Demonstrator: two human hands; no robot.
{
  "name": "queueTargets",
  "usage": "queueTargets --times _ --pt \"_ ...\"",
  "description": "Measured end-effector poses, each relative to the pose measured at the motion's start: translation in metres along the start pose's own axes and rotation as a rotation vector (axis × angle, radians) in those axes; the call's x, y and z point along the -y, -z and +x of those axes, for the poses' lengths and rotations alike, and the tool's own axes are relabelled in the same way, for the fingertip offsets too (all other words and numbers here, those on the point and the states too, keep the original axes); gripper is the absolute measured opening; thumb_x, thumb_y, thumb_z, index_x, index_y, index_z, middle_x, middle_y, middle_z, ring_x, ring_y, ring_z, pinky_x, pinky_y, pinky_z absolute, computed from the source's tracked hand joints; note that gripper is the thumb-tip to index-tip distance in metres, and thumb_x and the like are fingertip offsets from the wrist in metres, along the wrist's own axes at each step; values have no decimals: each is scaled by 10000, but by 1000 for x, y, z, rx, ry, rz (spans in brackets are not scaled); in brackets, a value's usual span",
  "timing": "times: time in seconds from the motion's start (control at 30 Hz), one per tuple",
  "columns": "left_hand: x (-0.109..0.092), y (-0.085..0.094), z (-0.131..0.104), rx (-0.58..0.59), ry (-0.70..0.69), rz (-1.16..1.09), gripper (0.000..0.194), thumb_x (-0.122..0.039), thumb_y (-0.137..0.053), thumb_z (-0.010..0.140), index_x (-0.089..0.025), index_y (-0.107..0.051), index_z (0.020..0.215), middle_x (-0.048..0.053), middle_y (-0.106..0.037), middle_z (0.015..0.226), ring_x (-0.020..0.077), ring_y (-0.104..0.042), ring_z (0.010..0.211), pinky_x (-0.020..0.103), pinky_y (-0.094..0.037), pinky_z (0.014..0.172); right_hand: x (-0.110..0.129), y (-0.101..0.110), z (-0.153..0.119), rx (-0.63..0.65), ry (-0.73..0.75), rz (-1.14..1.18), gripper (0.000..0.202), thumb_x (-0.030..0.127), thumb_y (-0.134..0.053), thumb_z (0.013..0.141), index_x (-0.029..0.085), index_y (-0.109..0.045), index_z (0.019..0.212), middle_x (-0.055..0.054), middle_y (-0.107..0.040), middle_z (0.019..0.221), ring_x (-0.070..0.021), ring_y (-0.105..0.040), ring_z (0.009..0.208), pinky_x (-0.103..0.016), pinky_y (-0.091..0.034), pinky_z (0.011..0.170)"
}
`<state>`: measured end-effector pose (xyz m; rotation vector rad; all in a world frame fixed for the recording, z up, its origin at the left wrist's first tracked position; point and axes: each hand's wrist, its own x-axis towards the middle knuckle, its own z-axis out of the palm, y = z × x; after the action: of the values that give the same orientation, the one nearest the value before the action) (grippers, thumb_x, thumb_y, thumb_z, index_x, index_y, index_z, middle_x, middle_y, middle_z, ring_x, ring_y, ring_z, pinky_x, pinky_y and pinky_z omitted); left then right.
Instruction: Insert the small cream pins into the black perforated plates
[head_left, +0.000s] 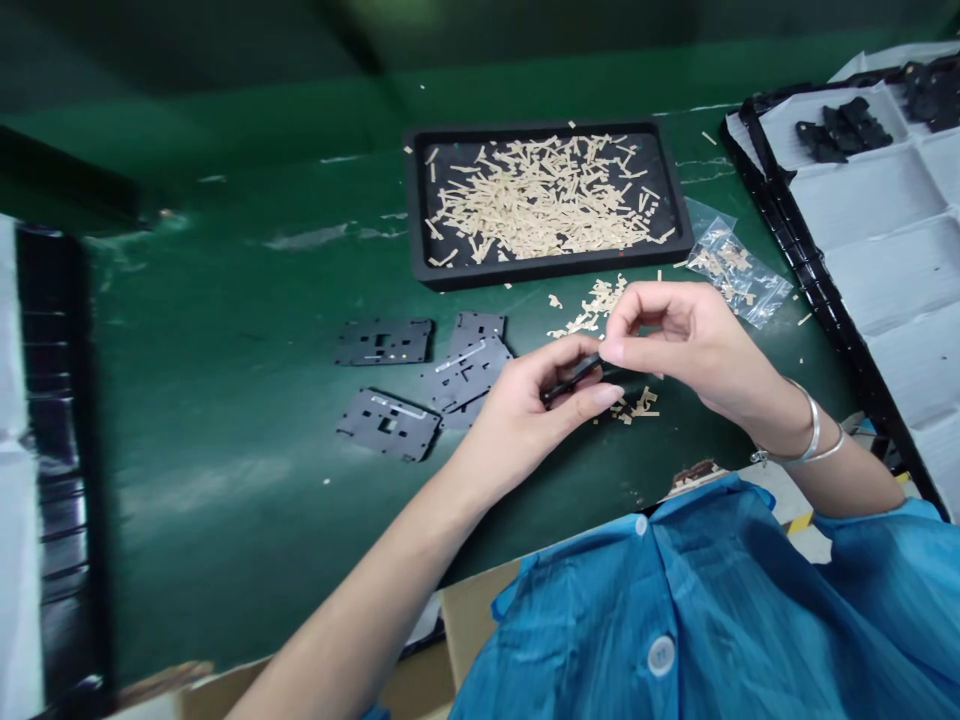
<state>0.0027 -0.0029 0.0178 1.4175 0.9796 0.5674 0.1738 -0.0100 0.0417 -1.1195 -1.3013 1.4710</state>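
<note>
Between the thumb and fingers of my left hand is a black plastic plate, seen nearly edge-on and tilted. My right hand is pinched closed at the plate's upper end; whatever sits between thumb and index finger is hidden. Left of my hands lie several flat black plates with small cutouts, among them one plate with a pale strip and another plate behind it. Small cream-coloured pieces are scattered just beyond my hands, and more lie beneath them.
A black tray full of cream strips stands at the back. Beside it lies a clear plastic bag with similar pieces. A compartmented white tray holding black parts fills the right side. Another black-edged tray borders the green table at left.
</note>
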Motion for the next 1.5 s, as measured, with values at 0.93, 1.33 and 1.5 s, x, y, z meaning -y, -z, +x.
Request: queueTargets --times 0.93,1.33,1.5 --pt "12 9 -1 103 -79 -351 410 -571 -503 832 -182 -632 854 59 -582 764 203 -518 740 359 -456 758 -16 -6 -5 -154 515 -446 107 194 -688 819 178 -681 713 20 -563 634 -91 -484 580 -230 -389 509" --pt "0 10 3 211 16 -366 202 -371 -572 754 -176 -583 703 35 -548 676 193 -519 694 333 -433 712 -21 -7 -5 -44 748 -723 246 130 -567 888 184 -636 659 -18 -599 661 -131 -508 636 -285 -427 608" --pt "-1 8 2 170 16 -405 328 -486 -566 806 -168 -610 740 44 -589 678 188 -537 668 338 -447 702 -19 -6 -6 -73 634 -576 193 153 -629 849 184 -636 659 10 -572 598 -116 -494 593 -269 -413 577"
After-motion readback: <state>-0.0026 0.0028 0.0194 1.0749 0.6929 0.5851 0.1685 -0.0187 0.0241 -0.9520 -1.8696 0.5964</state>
